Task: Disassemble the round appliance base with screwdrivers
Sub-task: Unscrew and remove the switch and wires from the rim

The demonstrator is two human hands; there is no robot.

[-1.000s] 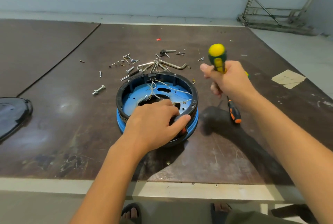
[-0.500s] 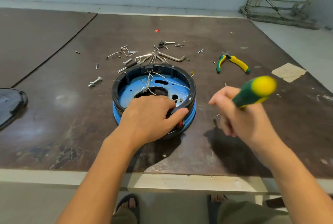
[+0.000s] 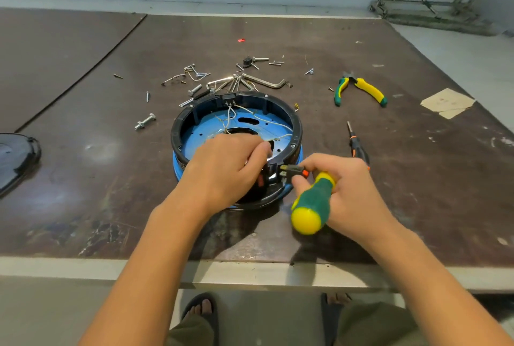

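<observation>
My left hand (image 3: 225, 170) lies over the near rim of the round appliance base (image 3: 278, 103), fingers curled down inside it and gripping the rim. My right hand (image 3: 358, 195) is wrapped round the green-and-yellow screwdriver (image 3: 313, 203). Its fat, matte green handle ends in a rounded yellow butt that points back toward me, and the shaft is hidden by my fingers. At the tips of those fingers, touching the base's near right side, sits a small black block (image 3: 292, 169) with an orange spot.

The base stands near the middle of the tabletop (image 3: 83, 178), closer to the near edge. It is a glossy black plastic ring over a blue band. Inside is a flat blue metal plate with small holes and oval cut-outs, and thin pale wires loop across it.

Just right of my right hand lies a slim black-and-orange screwdriver (image 3: 357, 148), its tip toward the far edge. Beyond it, toward the right edge, yellow-and-green pliers (image 3: 361, 89) lie with their handles spread. Just behind the base lie bent steel hex keys (image 3: 264, 82) among scattered screws, and a stout bolt (image 3: 144, 121) lies to the left. A shiny black lid (image 3: 14, 156) overhangs the left edge. A torn brown paper scrap (image 3: 445, 102) lies near the right edge. The tabletop is dark brown, scuffed and faintly glossy.
</observation>
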